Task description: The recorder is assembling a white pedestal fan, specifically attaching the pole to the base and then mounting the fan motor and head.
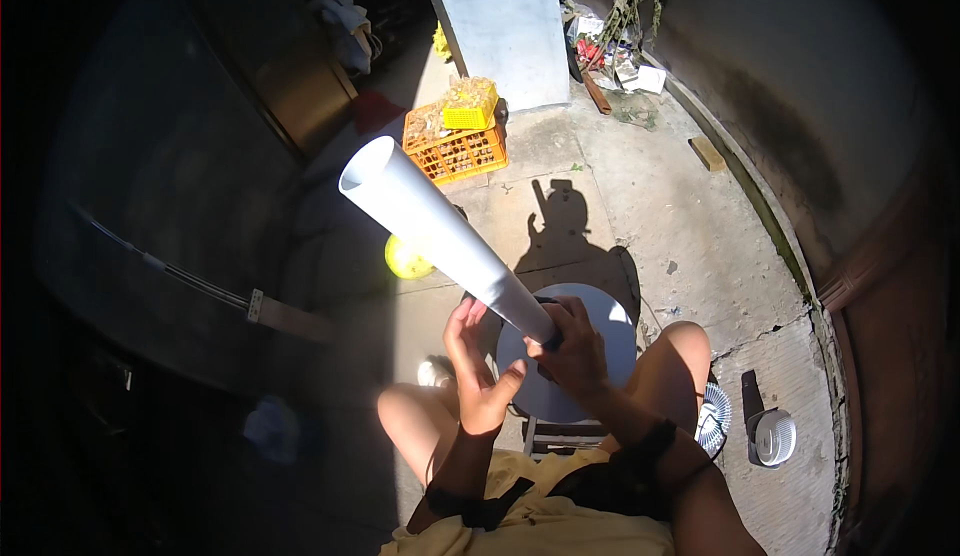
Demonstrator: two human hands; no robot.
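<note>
A long white hollow tube point(440, 226) slants up and away to the left, its open round end toward the far left. My right hand point(570, 351) is closed around its lower end, where a dark part shows. Beside the tube, my left hand point(480, 371) has its fingers spread and its palm turned toward the tube, with nothing in it. I cannot tell whether its fingertips touch the tube. Below the hands stands a round white tabletop or stool seat point(615, 341), between my bent knees.
An orange crate point(470, 164) stands ahead, with a smaller yellow basket point(470, 116) on top. A yellow rounded object point(406, 258) lies behind the tube. At the right are a white ribbed round object point(714, 421) and a white cylindrical container point(775, 437). A brick point(707, 153) lies near the wall.
</note>
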